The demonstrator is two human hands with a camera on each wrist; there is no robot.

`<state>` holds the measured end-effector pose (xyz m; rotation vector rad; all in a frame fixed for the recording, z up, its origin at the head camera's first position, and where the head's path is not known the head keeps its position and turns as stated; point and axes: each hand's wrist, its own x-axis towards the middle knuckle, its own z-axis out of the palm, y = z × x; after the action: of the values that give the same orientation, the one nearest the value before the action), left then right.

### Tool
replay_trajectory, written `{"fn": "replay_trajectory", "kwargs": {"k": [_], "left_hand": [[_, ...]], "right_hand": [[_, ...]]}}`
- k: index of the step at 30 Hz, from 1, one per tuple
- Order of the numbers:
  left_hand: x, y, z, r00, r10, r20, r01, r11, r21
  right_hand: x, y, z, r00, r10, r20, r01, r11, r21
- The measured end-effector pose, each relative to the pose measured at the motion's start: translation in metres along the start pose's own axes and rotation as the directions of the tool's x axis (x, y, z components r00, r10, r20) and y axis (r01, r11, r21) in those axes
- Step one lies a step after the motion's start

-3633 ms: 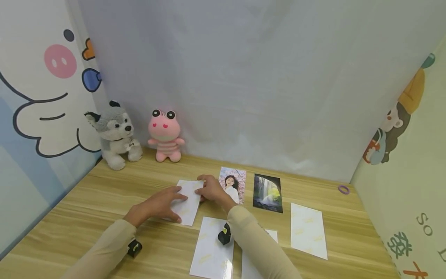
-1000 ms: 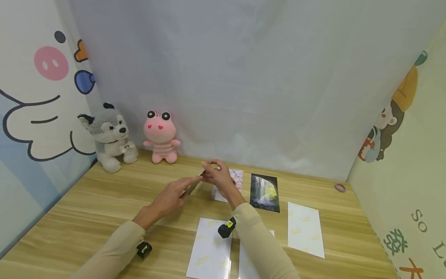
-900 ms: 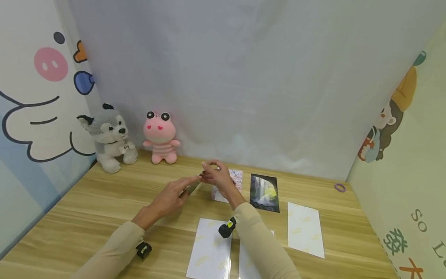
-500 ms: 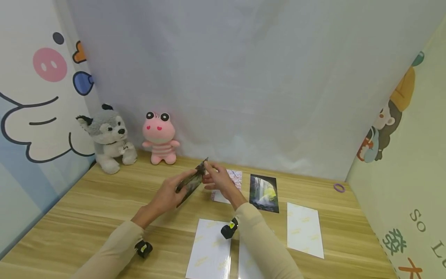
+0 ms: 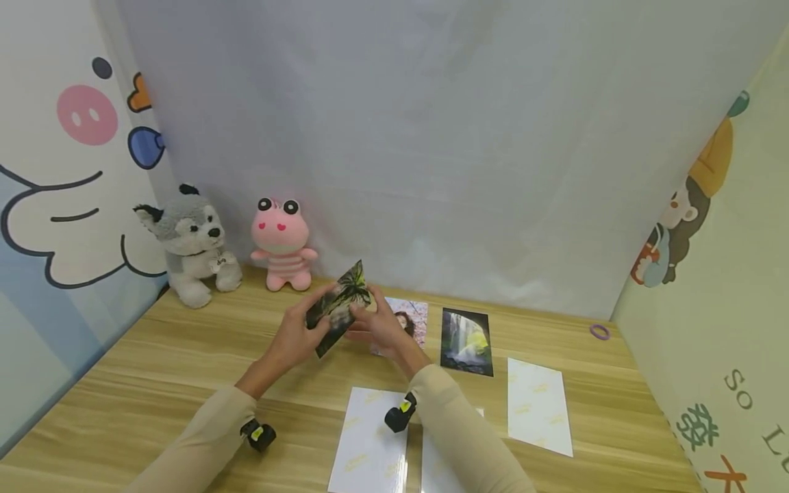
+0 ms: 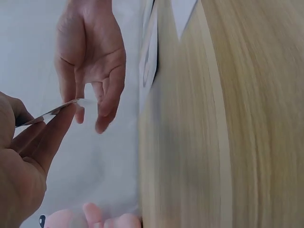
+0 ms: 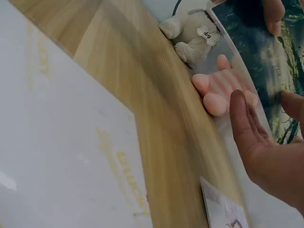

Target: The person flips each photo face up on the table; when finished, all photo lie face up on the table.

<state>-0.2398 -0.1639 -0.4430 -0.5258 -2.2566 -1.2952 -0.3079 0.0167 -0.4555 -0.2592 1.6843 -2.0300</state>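
Note:
Above the table I hold a dark photo print [image 5: 341, 307] of trees and greenery, tilted with its picture side toward me. My left hand [image 5: 298, 337] grips its left edge, thumb on the picture and fingers behind. At the other edge my right hand [image 5: 385, 330] has its thumb on the picture face; the right wrist view shows its fingers [image 7: 242, 118] at the print's border. Behind my right hand lies a portrait photo [image 5: 419, 318], partly covered. Right of it lies a waterfall photo [image 5: 466, 342], picture side up.
White-backed prints lie face down: one at front centre [image 5: 368, 438], one partly under my right sleeve [image 5: 436, 465], one at the right [image 5: 540, 405]. A husky plush [image 5: 200, 250] and a pink plush [image 5: 282, 239] sit at the back left. A purple ring [image 5: 600, 332] lies back right.
The print lay white side up on the table under both hands. It has been lifted and turned, and its dark picture now faces me. The other prints have stayed in place.

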Motion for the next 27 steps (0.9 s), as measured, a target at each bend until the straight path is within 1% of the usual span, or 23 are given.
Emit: {"fn": "replay_trajectory", "kwargs": {"k": [3, 5, 7, 9, 12, 17, 20, 22, 23, 25, 26, 27], "left_hand": [[0.0, 0.0, 0.002, 0.999, -0.028, -0.033, 0.027, 0.998, -0.057], [0.0, 0.0, 0.003, 0.998, -0.034, -0.046, 0.03, 0.996, -0.088], [0.0, 0.0, 0.004, 0.998, -0.032, -0.053, 0.027, 0.994, -0.107], [0.0, 0.0, 0.004, 0.998, -0.043, -0.055, 0.037, 0.992, -0.12], [0.0, 0.001, 0.004, 0.996, -0.08, -0.044, 0.075, 0.99, -0.124], [0.0, -0.003, -0.003, 0.988, -0.153, 0.014, 0.153, 0.97, -0.192], [0.003, -0.006, -0.01, 0.981, -0.188, 0.049, 0.194, 0.941, -0.276], [0.006, -0.008, -0.014, 0.974, -0.209, 0.085, 0.226, 0.919, -0.322], [0.009, -0.009, -0.016, 0.966, -0.231, 0.113, 0.256, 0.903, -0.345], [0.013, -0.009, -0.019, 0.949, -0.268, 0.163, 0.311, 0.879, -0.362], [0.016, -0.01, -0.021, 0.941, -0.28, 0.188, 0.331, 0.875, -0.354], [0.018, -0.012, -0.022, 0.935, -0.288, 0.208, 0.345, 0.876, -0.337]], "right_hand": [[0.001, 0.003, 0.002, 0.999, -0.019, -0.027, 0.02, 0.999, 0.027], [0.002, 0.005, 0.002, 0.999, -0.024, -0.039, 0.025, 0.999, 0.036], [0.002, 0.005, 0.002, 0.998, -0.023, -0.054, 0.026, 0.999, 0.041], [0.001, 0.006, 0.001, 0.998, -0.027, -0.06, 0.029, 0.999, 0.03], [0.001, 0.006, 0.0, 0.997, -0.028, -0.071, 0.029, 0.999, 0.014], [0.002, 0.008, -0.005, 0.997, -0.048, -0.061, 0.046, 0.998, -0.034], [0.002, 0.009, -0.008, 0.996, -0.076, -0.04, 0.072, 0.993, -0.093], [0.003, 0.008, -0.01, 0.995, -0.1, -0.029, 0.095, 0.985, -0.147], [0.003, 0.008, -0.011, 0.993, -0.114, -0.023, 0.108, 0.978, -0.181], [0.003, 0.007, -0.013, 0.991, -0.137, -0.009, 0.131, 0.959, -0.251], [0.004, 0.006, -0.014, 0.989, -0.15, 0.001, 0.144, 0.947, -0.287], [0.004, 0.006, -0.016, 0.987, -0.158, 0.009, 0.153, 0.935, -0.32]]}}
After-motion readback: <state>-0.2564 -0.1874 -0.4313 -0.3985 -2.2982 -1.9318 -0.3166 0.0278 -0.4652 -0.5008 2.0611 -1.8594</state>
